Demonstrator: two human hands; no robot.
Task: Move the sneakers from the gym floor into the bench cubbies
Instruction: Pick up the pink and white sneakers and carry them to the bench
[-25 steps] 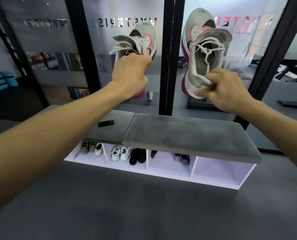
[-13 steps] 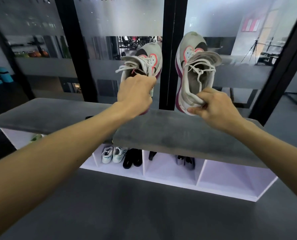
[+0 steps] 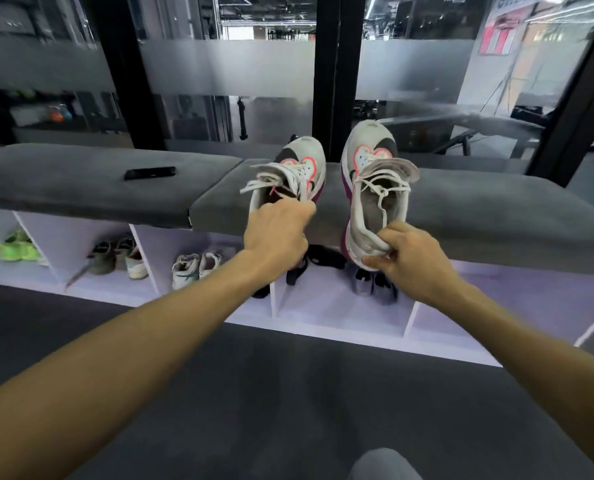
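My left hand (image 3: 276, 237) grips the heel of a white, pink and purple sneaker (image 3: 297, 168), toe pointing away. My right hand (image 3: 406, 258) pinches the heel of the matching sneaker (image 3: 375, 188). Both shoes hang in the air in front of the grey padded bench top (image 3: 479, 206). Below it run the white cubbies (image 3: 340, 313). The cubby at the far right (image 3: 517, 303) holds no shoes that I can see.
Other cubbies hold green sneakers (image 3: 17, 247), a grey and cream pair (image 3: 119, 258), a white pair (image 3: 193, 266), black shoes (image 3: 318, 259) and dark shoes (image 3: 375, 284). A black phone (image 3: 150, 172) lies on the bench. A glass wall with black posts (image 3: 326, 74) stands behind.
Both hands have lowered the sneakers from in front of the glass down to bench height. The bench and cubbies appear closer and larger.
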